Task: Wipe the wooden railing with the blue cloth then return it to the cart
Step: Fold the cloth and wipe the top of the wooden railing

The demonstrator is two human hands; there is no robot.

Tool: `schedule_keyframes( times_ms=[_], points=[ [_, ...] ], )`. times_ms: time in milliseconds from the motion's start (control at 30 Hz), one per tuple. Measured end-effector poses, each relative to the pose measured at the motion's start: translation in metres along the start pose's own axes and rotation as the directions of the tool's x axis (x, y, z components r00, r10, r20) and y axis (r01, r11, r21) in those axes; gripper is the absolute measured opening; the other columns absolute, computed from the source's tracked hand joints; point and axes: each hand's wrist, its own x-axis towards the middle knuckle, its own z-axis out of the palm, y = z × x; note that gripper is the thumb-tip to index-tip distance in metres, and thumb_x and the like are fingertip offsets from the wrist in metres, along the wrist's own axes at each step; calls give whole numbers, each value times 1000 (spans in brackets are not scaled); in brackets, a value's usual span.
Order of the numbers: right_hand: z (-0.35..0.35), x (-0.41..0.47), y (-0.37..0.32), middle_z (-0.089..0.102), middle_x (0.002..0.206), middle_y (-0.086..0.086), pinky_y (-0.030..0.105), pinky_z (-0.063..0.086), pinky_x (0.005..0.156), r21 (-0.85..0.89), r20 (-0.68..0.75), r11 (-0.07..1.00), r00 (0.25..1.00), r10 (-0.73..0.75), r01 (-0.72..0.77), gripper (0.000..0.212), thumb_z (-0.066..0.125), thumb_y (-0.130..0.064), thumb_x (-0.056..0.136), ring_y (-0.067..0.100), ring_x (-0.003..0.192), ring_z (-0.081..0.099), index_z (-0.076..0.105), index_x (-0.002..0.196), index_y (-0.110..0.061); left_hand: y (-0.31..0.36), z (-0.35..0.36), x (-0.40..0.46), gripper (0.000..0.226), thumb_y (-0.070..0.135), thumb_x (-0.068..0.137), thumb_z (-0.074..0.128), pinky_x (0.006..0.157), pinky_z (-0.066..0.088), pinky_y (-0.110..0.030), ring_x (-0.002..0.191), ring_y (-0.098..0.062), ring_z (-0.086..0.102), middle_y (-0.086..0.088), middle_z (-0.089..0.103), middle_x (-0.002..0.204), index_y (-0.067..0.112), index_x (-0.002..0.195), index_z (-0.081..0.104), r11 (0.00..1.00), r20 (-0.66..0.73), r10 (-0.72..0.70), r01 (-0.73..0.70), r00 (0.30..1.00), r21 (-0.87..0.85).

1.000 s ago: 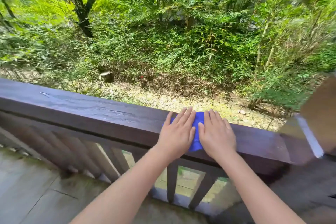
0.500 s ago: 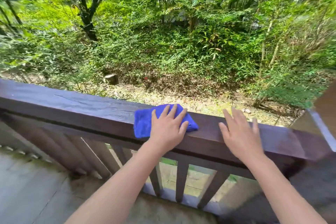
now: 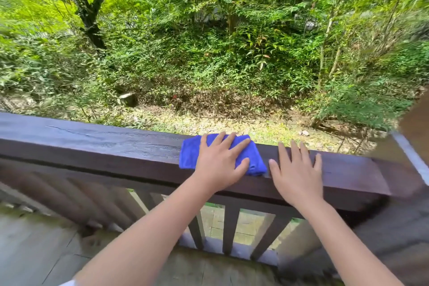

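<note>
Blue cloth lies flat on top of wooden railing, right of centre. Left hand presses on cloth, fingers spread and flat, not gripping. Right hand just right of cloth, palm down on bare rail, fingers extended. Greenery beyond.

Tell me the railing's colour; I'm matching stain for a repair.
Dark reddish-brown wood with visible grain, seen in the head view on the railing.

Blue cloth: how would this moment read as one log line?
step: wiping | left hand: flat on cloth | right hand: flat on railing, bare | cart: not in view
</note>
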Motion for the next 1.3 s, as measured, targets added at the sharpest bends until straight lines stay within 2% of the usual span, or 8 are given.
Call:
schedule_keyframes(
  times_ms=[333, 467, 600, 767, 867, 933, 1200, 1300],
  points=[
    [13, 8, -140, 25, 152, 12, 59, 6, 113, 63, 6, 973, 975, -223, 222, 58, 19, -45, 93, 29, 141, 16, 16, 144, -17, -159, -25, -59, 55, 45, 83, 29, 105, 34, -51, 127, -24, 50, -3, 55, 136, 26, 128, 54, 993, -169, -113, 118, 979, 23],
    [14, 8, -162, 29, 150, 14, 57, 9, 115, 61, -15, 984, 986, -166, 166, 59, 21, -47, 93, 32, 140, 18, 20, 143, -15, -216, -31, -68, 59, 47, 83, 23, 109, 23, -51, 134, -19, 40, -2, 50, 141, 27, 130, 51, 912, -189, -400, 409, 897, 11],
    [13, 7, -178, 27, 152, 12, 57, 7, 114, 65, -1, 990, 992, -128, 127, 59, 20, -47, 93, 31, 142, 15, 18, 144, -17, -185, -24, -45, 46, 38, 90, 32, 110, 10, -61, 139, -22, 27, -3, 38, 149, 29, 134, 42, 775, -122, -632, 630, 766, -58],
    [17, 7, -193, 30, 151, 8, 55, 10, 115, 63, -39, 991, 993, -116, 118, 57, 24, -46, 93, 29, 140, 18, 22, 143, -20, -170, -24, -61, 49, 41, 90, 24, 111, 15, -57, 140, -17, 28, 6, 35, 151, 38, 137, 36, 982, -65, -188, 189, 980, 10],
    [19, 8, -194, 31, 150, 8, 54, 12, 115, 37, -52, 995, 995, -88, 90, 58, 21, -48, 91, 29, 140, 20, 21, 143, -21, -216, -34, -78, 48, 40, 91, 23, 113, 19, -49, 139, -15, 31, 7, 38, 149, 37, 136, 41, 999, -66, -20, 22, 998, 39],
    [19, 8, -204, 30, 151, 9, 54, 12, 114, 23, -41, 996, 996, -86, 87, 63, 15, -52, 90, 30, 140, 19, 19, 144, -21, -249, -40, -87, 50, 40, 90, 22, 112, 23, -48, 137, -16, 35, 6, 43, 145, 33, 133, 47, 1000, -100, -25, 26, 995, 15],
    [30, 19, -333, 32, 148, 15, 52, 12, 115, 83, -10, 938, 942, -336, 335, 71, 13, -58, 88, 34, 137, 23, 19, 143, -14, -378, -52, -108, 55, 44, 87, 18, 114, 22, -46, 138, -14, 34, 7, 41, 146, 35, 133, 46, 954, -137, -298, 301, 945, 5],
    [33, 24, -387, 31, 148, 17, 53, 11, 115, 121, 9, 902, 908, -419, 415, 69, 21, -56, 90, 35, 136, 24, 18, 143, -11, -421, -59, -104, 48, 39, 93, 26, 115, 14, -47, 140, -16, 26, 3, 31, 153, 32, 138, 39, 778, -93, -623, 628, 777, 33]
  ],
)
